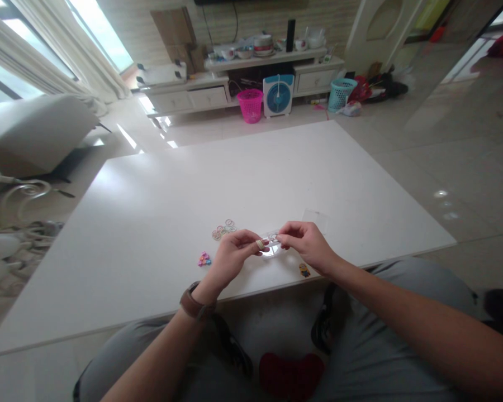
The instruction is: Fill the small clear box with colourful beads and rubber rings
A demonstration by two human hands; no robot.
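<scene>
Above a small clear box, close to the white table's front edge, my two hands nearly meet. My left hand is closed in a pinch, with something pale, like bands, at its fingertips. Thin ring-like bands span the gap between the hands. My right hand pinches their other end. Left of the hands lies a loose group of thin coloured rings. Small pink, orange and blue pieces sit nearer the edge. A yellow and blue cartoon figure lies below my right hand.
A clear flat lid or sheet lies behind my right hand. Beyond the table are a pink basket, a blue fan, a light blue basket and a low cabinet. My legs are under the front edge.
</scene>
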